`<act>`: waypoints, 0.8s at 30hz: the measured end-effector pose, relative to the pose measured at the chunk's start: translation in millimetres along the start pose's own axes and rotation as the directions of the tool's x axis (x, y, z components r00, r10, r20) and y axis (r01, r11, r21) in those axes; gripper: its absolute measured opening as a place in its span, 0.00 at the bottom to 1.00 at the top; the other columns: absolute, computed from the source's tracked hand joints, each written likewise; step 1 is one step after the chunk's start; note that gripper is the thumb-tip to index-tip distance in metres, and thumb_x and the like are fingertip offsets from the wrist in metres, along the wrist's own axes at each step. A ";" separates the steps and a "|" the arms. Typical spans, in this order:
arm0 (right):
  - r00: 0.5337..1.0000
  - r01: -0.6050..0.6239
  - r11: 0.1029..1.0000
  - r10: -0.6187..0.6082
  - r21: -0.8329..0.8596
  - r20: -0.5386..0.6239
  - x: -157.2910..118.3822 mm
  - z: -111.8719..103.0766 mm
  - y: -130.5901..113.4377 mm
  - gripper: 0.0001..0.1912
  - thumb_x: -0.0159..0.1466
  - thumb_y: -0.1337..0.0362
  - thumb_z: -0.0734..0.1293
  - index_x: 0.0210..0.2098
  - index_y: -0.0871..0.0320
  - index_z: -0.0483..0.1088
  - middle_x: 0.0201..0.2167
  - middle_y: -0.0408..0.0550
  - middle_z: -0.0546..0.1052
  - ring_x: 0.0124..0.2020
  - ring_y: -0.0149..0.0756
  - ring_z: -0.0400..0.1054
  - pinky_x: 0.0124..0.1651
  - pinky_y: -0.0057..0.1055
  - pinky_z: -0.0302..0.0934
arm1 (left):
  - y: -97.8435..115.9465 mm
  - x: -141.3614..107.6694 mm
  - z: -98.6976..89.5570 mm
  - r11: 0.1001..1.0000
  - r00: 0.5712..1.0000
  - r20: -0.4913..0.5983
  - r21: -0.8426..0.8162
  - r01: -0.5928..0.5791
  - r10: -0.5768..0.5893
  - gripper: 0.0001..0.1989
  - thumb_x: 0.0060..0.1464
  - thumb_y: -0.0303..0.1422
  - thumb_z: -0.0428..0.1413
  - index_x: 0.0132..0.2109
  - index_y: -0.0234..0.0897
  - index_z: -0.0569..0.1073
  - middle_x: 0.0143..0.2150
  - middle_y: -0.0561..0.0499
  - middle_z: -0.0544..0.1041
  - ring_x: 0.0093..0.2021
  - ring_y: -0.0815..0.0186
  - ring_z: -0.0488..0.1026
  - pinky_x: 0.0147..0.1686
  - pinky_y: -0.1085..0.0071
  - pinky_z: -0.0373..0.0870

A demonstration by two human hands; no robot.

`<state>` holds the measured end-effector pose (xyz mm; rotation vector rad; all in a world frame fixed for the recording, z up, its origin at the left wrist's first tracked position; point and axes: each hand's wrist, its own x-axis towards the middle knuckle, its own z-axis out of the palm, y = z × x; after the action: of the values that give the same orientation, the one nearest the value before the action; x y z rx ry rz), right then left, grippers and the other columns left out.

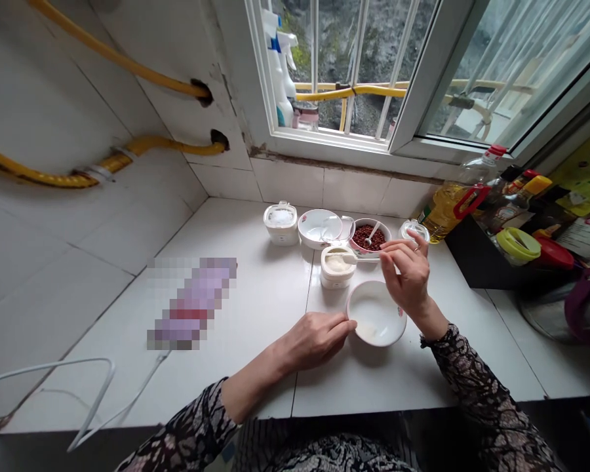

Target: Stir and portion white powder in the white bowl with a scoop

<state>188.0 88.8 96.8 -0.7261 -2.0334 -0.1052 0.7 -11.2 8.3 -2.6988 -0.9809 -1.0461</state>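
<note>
My left hand (319, 337) grips the left rim of a white bowl (386, 321), which stands on the counter with a little pale powder at its bottom. Above the bowl's right side, my right hand (407, 272) pinches the handle of a white spoon (366, 259). The spoon's far end lies over the open white tub (337, 272), which holds a pale powder. Behind the tub sits a bowl of dark red grains (370, 237) with a small white spoon in it.
Along the back stand a lidded white container (280, 226), another white bowl (319, 228) and a small clear-lidded jar (415, 231). An oil bottle (445, 206) and a dark condiment rack (472, 259) are at the right. A blurred purple object (196, 301) with a white cable lies left.
</note>
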 end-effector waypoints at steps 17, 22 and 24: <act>0.901 -0.005 0.999 -0.013 0.041 0.433 -57.4 -10.1 -5.7 0.18 0.71 0.66 0.58 0.24 0.56 0.64 0.21 0.40 0.73 0.27 0.30 0.67 0.57 0.40 0.57 | -0.5 2.4 -0.4 0.998 0.999 -0.049 -0.061 -0.002 -0.001 0.10 0.66 0.24 0.42 0.46 0.33 0.67 0.28 0.52 0.71 0.23 0.71 0.67 0.19 0.76 0.64; 0.928 -0.119 0.992 0.094 0.049 0.361 -60.5 -10.5 1.2 0.19 0.71 0.65 0.59 0.23 0.56 0.63 0.20 0.39 0.71 0.25 0.30 0.66 0.55 0.39 0.58 | -0.6 2.4 -0.1 0.997 0.999 -0.044 -0.072 -0.005 0.001 0.10 0.67 0.24 0.42 0.46 0.33 0.67 0.29 0.52 0.72 0.23 0.71 0.67 0.19 0.76 0.64; 0.928 -0.183 0.981 0.150 0.065 0.342 -61.2 -13.2 5.7 0.19 0.71 0.64 0.59 0.23 0.56 0.64 0.20 0.39 0.71 0.24 0.29 0.66 0.56 0.40 0.58 | -0.5 2.4 -0.5 0.998 0.999 -0.039 -0.069 -0.001 -0.002 0.10 0.67 0.24 0.42 0.46 0.33 0.67 0.29 0.52 0.72 0.23 0.72 0.67 0.19 0.76 0.64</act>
<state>224.3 61.2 53.6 -0.9014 -2.2685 0.2291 1.4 -9.6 10.1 -2.7213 -0.9563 -1.1488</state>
